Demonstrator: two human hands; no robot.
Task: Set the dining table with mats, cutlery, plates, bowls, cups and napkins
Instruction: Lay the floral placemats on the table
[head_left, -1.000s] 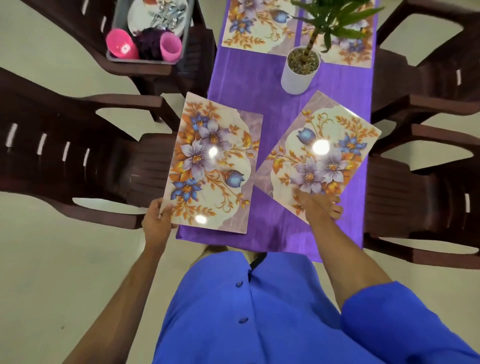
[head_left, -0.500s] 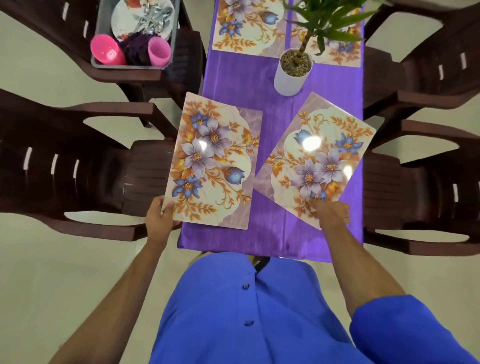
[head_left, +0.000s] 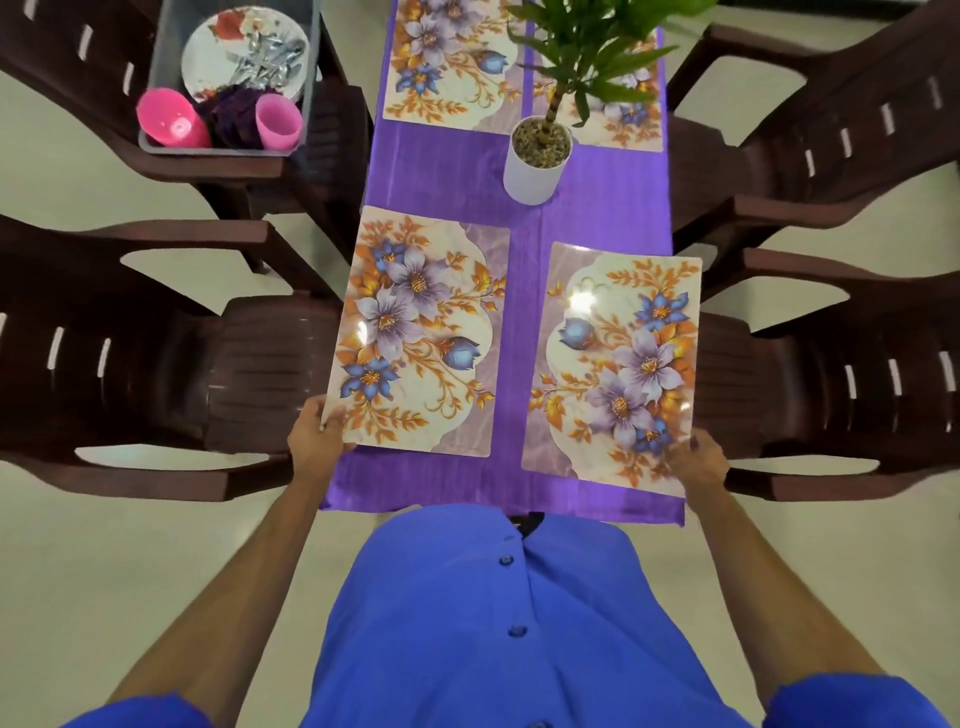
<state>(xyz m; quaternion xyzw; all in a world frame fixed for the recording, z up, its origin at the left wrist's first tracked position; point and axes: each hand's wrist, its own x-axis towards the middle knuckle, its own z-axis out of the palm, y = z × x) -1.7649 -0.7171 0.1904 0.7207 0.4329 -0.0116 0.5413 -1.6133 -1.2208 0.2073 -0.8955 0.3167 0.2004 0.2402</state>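
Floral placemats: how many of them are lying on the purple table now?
4. Near-left placemat gripped by the left hand; near-right placemat under the right hand; far-left placemat; far-right placemat, partly hidden behind the potted plant.

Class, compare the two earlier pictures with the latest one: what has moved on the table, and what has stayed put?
The near right mat has been turned from a diagonal tilt to lie square with the near left mat. The right hand slid from the mat's near edge to its outer near corner. The left hand still holds the left mat's near corner. The potted plant, the two far mats and the tray on the chair stayed.
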